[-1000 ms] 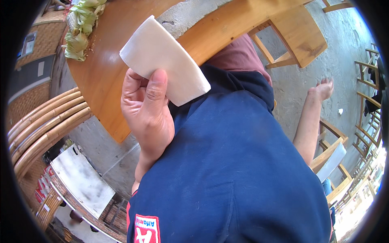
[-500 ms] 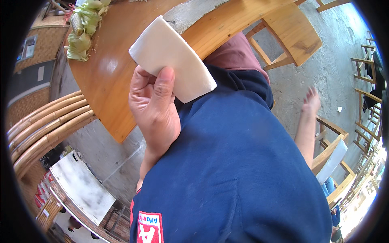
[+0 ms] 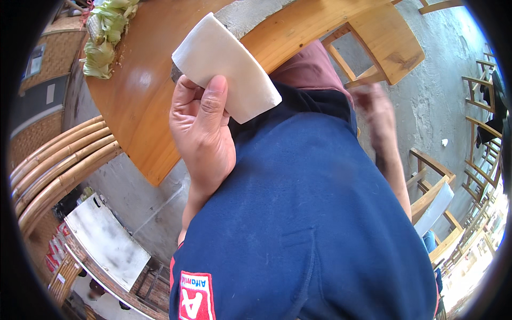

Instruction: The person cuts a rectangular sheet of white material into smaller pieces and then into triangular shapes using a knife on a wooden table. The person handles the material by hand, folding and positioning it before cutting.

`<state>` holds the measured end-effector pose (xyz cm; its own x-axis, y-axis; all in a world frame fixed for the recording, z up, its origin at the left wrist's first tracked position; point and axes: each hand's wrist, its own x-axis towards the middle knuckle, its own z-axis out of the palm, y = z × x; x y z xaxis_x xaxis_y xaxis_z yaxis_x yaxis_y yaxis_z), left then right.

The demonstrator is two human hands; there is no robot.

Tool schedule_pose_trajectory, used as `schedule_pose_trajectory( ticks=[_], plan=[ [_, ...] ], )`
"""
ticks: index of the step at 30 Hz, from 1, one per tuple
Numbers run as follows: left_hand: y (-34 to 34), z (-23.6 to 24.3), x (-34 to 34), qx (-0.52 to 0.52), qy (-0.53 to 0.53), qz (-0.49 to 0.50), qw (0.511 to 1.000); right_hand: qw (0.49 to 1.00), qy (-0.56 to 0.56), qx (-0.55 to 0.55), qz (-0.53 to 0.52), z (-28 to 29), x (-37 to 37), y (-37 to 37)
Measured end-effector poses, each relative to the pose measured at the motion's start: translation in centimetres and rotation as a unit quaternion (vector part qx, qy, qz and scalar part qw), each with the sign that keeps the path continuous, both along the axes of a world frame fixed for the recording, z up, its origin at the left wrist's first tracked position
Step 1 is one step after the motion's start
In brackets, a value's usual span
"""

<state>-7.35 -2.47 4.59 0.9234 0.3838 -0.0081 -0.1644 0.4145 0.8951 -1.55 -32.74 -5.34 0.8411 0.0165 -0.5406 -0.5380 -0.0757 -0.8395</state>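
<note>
My left hand (image 3: 205, 130) grips a flat, cream-white rectangular piece (image 3: 226, 61) by its lower edge, thumb on the front and fingers curled behind it, held up near the edge of a curved wooden table (image 3: 125, 106). A dark strip shows at the piece's left edge; I cannot make out what it is. My right hand (image 3: 376, 109) is at the right, beside my pink-clad leg (image 3: 309, 66), smeared by motion, so its fingers cannot be made out.
Corn in pale green husks (image 3: 104, 37) lies at the table's far left end. A wooden chair (image 3: 392, 40) stands at the upper right, more chairs (image 3: 474, 90) farther right. Bamboo rails (image 3: 61, 160) and a white board (image 3: 106, 240) are at the left.
My right hand has moved inward and upward from out over the floor to beside my leg. My left hand has shifted slightly right with the white piece still in it.
</note>
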Motion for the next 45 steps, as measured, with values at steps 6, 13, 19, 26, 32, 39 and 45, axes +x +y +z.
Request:
schedule_pose_trajectory(
  ticks=[6, 13, 19, 26, 32, 39, 45],
  plan=[
    [1.2, -0.8, 1.1, 0.017, -0.032, -0.007, 0.999, 0.869, -0.072, 0.395, 0.288, 9.0, 2.5, 5.6],
    [2.1, 1.3, 2.8, 0.067, -0.025, 0.083, 0.994, 0.667, 0.387, 0.48, 0.418, 2.1, 2.4, 14.8],
    [4.1, -0.4, 0.8, 0.047, -0.019, 0.066, 0.997, 0.922, 0.079, 0.197, 0.323, -1.7, 4.7, 7.2],
    [0.5, 0.0, 2.6, -0.08, 0.1, 0.005, 0.992, 0.918, -0.144, 0.11, 0.352, 9.1, 6.2, 7.8],
    [-0.3, -0.2, 5.0, -0.083, 0.072, -0.06, 0.992, 0.93, -0.174, 0.106, 0.307, 11.6, 6.3, 12.0],
    [-0.4, -0.7, 5.3, -0.061, 0.047, -0.019, 0.997, 0.939, -0.234, 0.043, 0.25, 11.0, 6.6, 14.8],
    [-0.1, -0.6, 5.7, -0.091, 0.071, -0.001, 0.993, 0.952, -0.168, 0.087, 0.242, 10.0, 6.7, 15.9]
  ],
)
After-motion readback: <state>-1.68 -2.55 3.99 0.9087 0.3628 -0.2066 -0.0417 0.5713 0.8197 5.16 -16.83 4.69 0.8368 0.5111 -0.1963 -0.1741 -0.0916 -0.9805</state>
